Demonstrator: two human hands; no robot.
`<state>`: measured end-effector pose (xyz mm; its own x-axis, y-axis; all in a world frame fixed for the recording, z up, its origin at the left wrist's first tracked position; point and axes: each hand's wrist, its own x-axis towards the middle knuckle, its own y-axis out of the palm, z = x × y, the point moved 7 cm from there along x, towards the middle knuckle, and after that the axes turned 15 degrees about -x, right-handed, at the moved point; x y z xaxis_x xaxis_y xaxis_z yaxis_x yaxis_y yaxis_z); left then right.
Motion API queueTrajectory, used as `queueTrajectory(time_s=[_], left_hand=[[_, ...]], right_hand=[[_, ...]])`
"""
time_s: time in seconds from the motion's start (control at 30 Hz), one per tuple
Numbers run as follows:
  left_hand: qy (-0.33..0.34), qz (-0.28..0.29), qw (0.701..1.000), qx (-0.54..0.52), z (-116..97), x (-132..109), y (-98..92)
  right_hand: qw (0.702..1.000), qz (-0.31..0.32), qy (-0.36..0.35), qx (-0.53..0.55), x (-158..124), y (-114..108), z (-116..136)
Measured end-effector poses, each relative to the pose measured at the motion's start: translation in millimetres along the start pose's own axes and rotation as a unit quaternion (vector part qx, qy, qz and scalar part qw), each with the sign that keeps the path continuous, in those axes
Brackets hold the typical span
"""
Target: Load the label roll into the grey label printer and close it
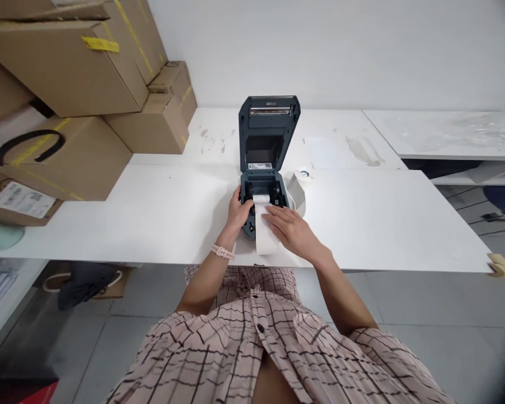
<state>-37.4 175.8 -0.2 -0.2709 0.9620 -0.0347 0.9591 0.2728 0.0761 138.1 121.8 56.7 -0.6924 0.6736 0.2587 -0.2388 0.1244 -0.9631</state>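
Observation:
A dark label printer [264,177] stands on the white table with its lid [266,134] raised. A white paper strip [266,238] comes from the small roll inside and lies over the printer's front, its end reaching toward the table edge. My left hand [236,212] grips the printer's left side, with the thumb over the rim beside the strip. Flat on the strip rest the outstretched fingers of my right hand [292,229]. To the printer's right stands a white label roll [303,175], with a loose band [298,196] curving along the printer's side.
Cardboard boxes [67,73] are stacked at the left, with a black curved band [29,143] on one. The white table [387,224] runs along a wall. At the right is a lower shelf [483,177], and a yellowish piece [501,265] sits at the table's corner.

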Motion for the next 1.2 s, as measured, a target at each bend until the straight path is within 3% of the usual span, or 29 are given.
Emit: queueTrajectory(time_s=[0.7, 0.87, 0.97, 1.07, 1.2], left_hand=[[-0.047, 0.016, 0.997, -0.058, 8.7, 0.9, -1.0], [-0.049, 0.02, 0.997, -0.061, 5.2, 0.4, -1.2], [-0.022, -0.001, 1.0, 0.021, -7.3, -12.6, -4.7], [0.088, -0.011, 0.986, 0.144, -31.2, -40.5, -1.1], [0.16, 0.137, 0.945, 0.249, -36.4, -88.5, 29.1]], right_hand=[[0.997, 0.029, -0.019, 0.067, -2.4, -1.0, -19.4], [0.999, 0.021, -0.014, 0.038, -6.8, -3.6, -10.9], [1.0, -0.003, 0.003, 0.0, -17.6, -4.6, 6.2], [1.0, -0.012, 0.022, 0.014, -31.9, -3.5, 18.4], [0.988, -0.03, 0.036, 0.147, -35.6, -14.7, 0.6]])
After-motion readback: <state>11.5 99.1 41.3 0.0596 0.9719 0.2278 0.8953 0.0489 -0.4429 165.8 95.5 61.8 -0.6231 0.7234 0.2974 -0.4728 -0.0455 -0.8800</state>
